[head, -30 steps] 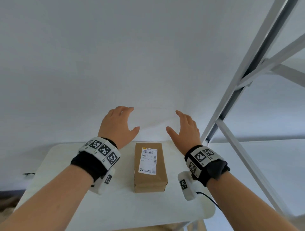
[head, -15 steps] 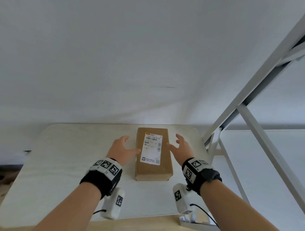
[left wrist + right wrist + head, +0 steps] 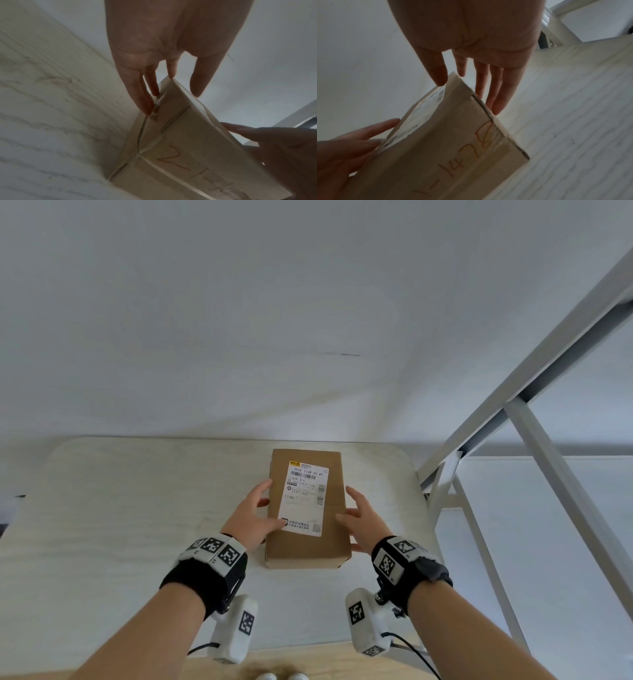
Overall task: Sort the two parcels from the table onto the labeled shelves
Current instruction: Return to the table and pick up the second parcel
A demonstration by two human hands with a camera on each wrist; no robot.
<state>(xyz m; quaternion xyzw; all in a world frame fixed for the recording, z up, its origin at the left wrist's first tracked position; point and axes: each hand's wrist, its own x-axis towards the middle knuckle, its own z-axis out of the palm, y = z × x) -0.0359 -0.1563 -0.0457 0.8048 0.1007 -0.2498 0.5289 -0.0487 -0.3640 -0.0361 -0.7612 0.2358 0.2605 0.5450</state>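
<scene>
Parcel [image 3: 306, 508] | wrist views: handwriting on end (unseen overhead)

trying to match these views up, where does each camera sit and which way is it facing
Head: worn on the head, facing forward and down at the brown cardboard parcel on the pale wood-grain table; both forearms, left hand, right hand.
Left wrist: along the left hand toward the parcel's left side.
Right wrist: along the right hand toward its right side.
Shared: both wrist views show orange handwriting on its near end.
</scene>
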